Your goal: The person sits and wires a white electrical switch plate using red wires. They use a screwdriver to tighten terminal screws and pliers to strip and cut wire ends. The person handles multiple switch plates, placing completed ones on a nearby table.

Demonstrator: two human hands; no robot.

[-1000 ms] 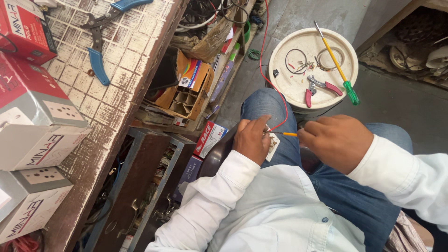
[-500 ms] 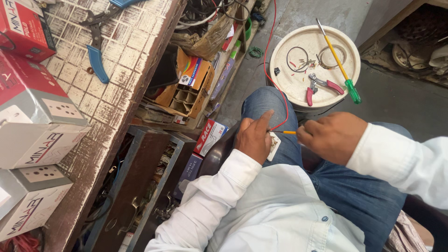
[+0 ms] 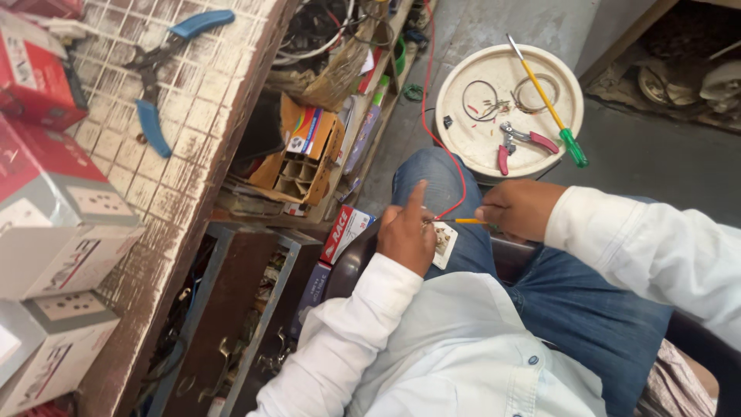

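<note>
My left hand [image 3: 406, 234] grips a small white socket plate [image 3: 444, 245] over my lap, index finger stretched out. A red wire [image 3: 451, 139] runs from the plate up across my knee toward the shelves. My right hand [image 3: 519, 208] holds a thin yellow-shafted screwdriver [image 3: 469, 222], its tip pointing left at the plate. Both arms wear white sleeves, and I sit in blue jeans.
A round white lid [image 3: 509, 112] on the floor carries red-handled pliers [image 3: 521, 141], a yellow screwdriver with a green handle [image 3: 546, 100] and wire coils. At left, a tiled counter [image 3: 177, 154] bears blue-handled pliers [image 3: 158, 77] and red and white boxes [image 3: 54, 224]. Cluttered shelves sit below.
My left index finger has lifted and straightened. My right hand has shifted slightly toward the plate with the screwdriver. The view has tilted a little.
</note>
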